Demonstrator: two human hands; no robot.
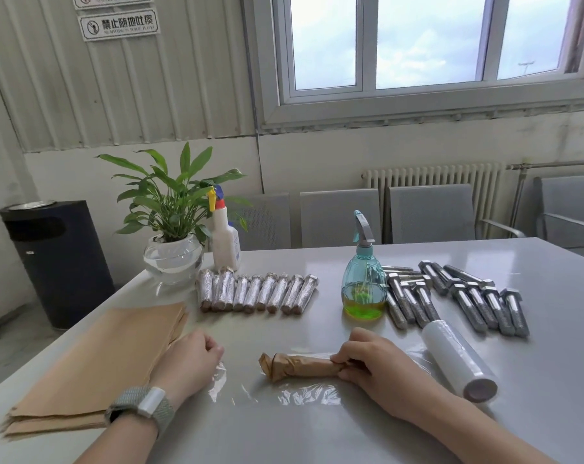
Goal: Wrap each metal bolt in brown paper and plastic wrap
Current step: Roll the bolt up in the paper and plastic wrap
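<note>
A plain office or waiting room in an industrial building, corrugated panel wall [116, 78] with a posted prohibition sign [119, 25], row of grey metal waiting chairs [431, 212], radiator [434, 175] under a large window [417, 45], standing ashtray bin [56, 259], glossy counter [317, 430] with a potted plant [170, 209]

Brown paper [297, 366] hides the bolt inside, and the right hand [372, 360] covers its right end
</note>
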